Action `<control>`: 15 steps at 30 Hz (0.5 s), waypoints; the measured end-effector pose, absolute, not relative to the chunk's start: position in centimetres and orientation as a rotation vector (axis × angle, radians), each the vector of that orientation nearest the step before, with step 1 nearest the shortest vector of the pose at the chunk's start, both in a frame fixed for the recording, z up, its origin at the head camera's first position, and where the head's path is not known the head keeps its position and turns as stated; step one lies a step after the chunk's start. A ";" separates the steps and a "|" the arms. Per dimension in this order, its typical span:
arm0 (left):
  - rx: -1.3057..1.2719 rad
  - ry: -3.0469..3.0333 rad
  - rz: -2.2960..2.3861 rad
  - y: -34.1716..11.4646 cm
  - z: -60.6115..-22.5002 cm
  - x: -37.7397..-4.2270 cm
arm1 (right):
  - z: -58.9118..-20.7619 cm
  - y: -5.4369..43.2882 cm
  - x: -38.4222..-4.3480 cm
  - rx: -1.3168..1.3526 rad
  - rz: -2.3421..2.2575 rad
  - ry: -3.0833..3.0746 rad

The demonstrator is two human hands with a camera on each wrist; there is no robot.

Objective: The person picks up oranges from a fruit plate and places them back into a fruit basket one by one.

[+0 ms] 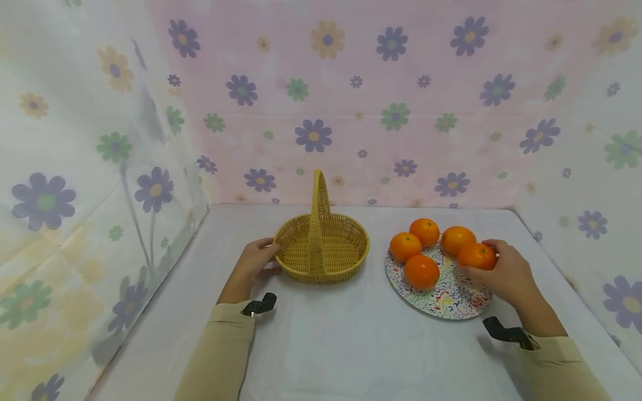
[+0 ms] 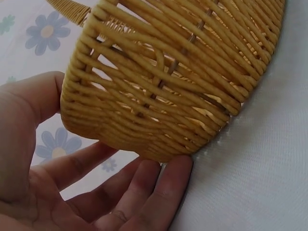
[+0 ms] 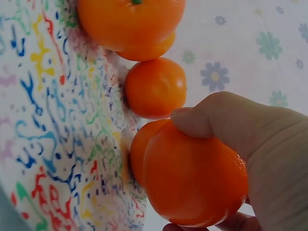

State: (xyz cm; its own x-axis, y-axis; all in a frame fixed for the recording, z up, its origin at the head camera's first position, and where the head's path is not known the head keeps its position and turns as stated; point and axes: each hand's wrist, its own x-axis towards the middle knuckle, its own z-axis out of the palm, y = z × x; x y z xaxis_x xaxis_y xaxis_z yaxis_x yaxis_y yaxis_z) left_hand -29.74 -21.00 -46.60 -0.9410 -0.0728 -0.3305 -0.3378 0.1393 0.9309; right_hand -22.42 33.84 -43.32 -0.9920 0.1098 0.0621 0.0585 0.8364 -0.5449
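Flower-printed walls [image 1: 358,100] border a pale table [image 1: 326,340] on three sides.

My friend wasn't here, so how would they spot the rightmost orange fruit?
On the white table, right of the yellow basket, lies a colourfully speckled plate. The rightmost fruit is at the plate's right side; unlike its four neighbours, it is held in the right hand.

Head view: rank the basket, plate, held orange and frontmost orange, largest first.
1. Basket and plate: too close to rank; one stands taller, the other spreads wider.
2. Held orange and frontmost orange: much alike, the held one partly covered.
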 end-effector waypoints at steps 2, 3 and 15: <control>-0.402 2.200 1.903 -20.9 -46.7 -29.7 | -43.1 33.8 -22.3 -0.116 0.857 -2.905; -0.407 2.191 1.911 -20.9 -46.7 -29.7 | -42.9 33.7 -22.3 -0.111 0.857 -2.898; -0.372 2.166 1.948 -21.1 -46.9 -29.7 | -41.1 31.9 -22.8 -0.032 0.901 -2.863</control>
State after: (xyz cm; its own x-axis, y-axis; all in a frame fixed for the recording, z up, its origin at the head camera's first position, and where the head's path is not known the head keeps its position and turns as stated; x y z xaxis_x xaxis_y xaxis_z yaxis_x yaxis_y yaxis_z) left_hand -29.70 -21.15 -46.94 -0.9474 -0.0501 -0.3162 -0.3197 0.0974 0.9425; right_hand -22.82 31.93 -41.08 -0.9900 0.0619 0.1265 -0.0217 0.8204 -0.5714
